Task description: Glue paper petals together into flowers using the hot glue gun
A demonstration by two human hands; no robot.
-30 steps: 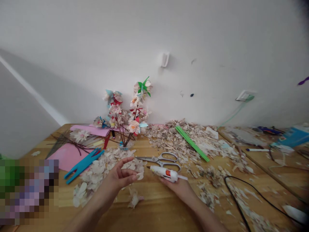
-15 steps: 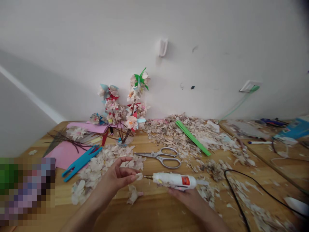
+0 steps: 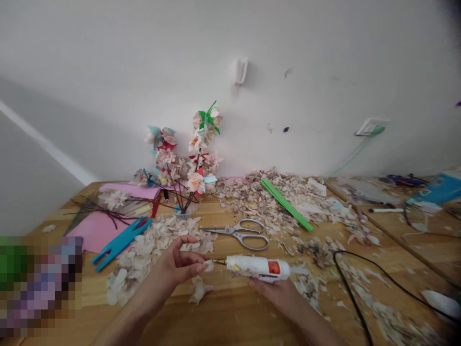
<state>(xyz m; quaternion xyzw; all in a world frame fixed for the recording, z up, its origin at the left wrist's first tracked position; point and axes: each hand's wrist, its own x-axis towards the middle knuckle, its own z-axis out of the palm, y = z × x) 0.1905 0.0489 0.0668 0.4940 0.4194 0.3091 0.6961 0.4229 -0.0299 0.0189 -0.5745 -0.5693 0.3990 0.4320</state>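
At the lower centre of the frame, the left hand (image 3: 175,268) pinches a pale petal (image 3: 209,265) between thumb and finger, and the right hand (image 3: 272,290) is wrapped round a white glue gun (image 3: 252,266), its nozzle at the petal; whether they touch is unclear. Close above the gun lie open-bladed scissors (image 3: 236,232), and just below the petal sits a small petal cluster (image 3: 197,290). Loose petals (image 3: 162,240) crowd the area left of centre, beside a blue strip (image 3: 124,241) and pink paper (image 3: 93,228). Behind, at centre left, stand handmade flowers (image 3: 196,182); right of them, green strips (image 3: 287,205) lie across dry scraps (image 3: 245,197). A black cable (image 3: 347,274) loops through the lower right. The gun bears an orange-red label (image 3: 273,267), its print too small to read.
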